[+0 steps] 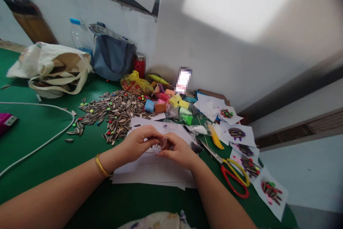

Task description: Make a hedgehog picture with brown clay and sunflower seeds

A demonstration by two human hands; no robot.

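Observation:
My left hand (143, 143) and my right hand (178, 150) meet over white paper sheets (150, 172). Between their fingertips is a small clear plastic packet (163, 144), pinched from both sides. What is inside the packet is mostly hidden by my fingers. A pile of striped sunflower seeds (118, 109) with small coloured bits lies beyond my left hand. Colourful wrapped clay blocks (160, 107) are heaped past my hands. To the right of my right hand lie scissors (227, 172) with one red and one yellow handle, and a yellow cutter knife (215, 138).
Paper cards with seed shapes (271, 189) line the right table edge. At the back stand a blue bag (112, 54), a red flask (139, 64), a plastic bottle (80, 38) and a propped phone (183, 80). A cream bag (59, 68) and white cable (50, 134) lie left.

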